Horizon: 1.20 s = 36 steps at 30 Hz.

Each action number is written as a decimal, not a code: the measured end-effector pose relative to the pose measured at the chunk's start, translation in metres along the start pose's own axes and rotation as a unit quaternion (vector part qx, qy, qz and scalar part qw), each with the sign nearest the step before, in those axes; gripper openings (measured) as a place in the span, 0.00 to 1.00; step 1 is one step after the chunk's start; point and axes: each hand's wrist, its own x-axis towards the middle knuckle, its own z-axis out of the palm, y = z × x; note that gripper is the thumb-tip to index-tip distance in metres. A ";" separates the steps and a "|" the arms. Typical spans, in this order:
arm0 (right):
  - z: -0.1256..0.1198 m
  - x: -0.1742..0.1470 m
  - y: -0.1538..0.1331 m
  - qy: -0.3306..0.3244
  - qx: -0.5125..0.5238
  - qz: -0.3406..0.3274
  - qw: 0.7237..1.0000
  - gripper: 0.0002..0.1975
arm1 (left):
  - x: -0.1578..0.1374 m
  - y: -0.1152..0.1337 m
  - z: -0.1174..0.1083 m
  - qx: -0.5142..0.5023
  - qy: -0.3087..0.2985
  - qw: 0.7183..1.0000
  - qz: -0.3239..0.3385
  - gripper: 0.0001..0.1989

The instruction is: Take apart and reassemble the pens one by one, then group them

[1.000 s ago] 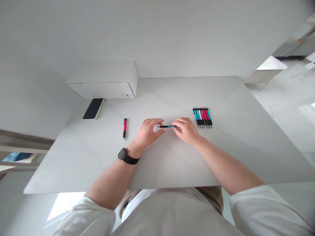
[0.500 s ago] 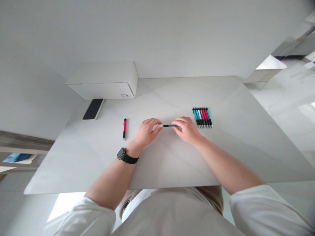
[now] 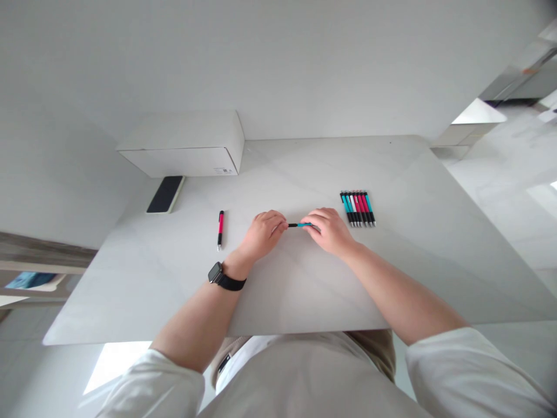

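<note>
Between my two hands, a teal and black pen (image 3: 293, 225) lies level, pointing left to right. My left hand (image 3: 264, 232) is closed, its thumb and fingertips pinching the black end; the tip is hidden by the fingers. On the teal barrel, my right hand (image 3: 327, 229) pinches with thumb and fingers, covering the far end. To the left of my left hand rests a pink and black pen (image 3: 221, 229). Beyond my right hand, several pens (image 3: 357, 208) in teal, white and pink lie side by side in a row, their silver tips towards me.
The white table (image 3: 304, 290) backs onto a pale wall. At the back left stands a white box (image 3: 183, 161), with a dark-screened phone (image 3: 165, 194) lying in front of it. A black watch (image 3: 216, 273) is on my left wrist.
The fingers of my left hand have curled in slightly around the black end of the pen. Otherwise both hands and the other pens stay in place.
</note>
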 end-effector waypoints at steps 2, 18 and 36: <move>0.000 0.000 0.000 0.000 -0.001 0.001 1.000 0.07 | 0.000 0.000 0.000 0.002 0.009 1.000 0.000 0.06; 0.000 0.000 -0.001 -0.005 -0.001 -0.003 1.000 0.08 | 0.000 0.000 0.000 0.000 0.011 1.000 -0.013 0.09; 0.001 0.001 0.001 -0.003 -0.003 -0.007 1.000 0.07 | 0.001 -0.001 0.000 -0.006 0.015 1.000 0.003 0.06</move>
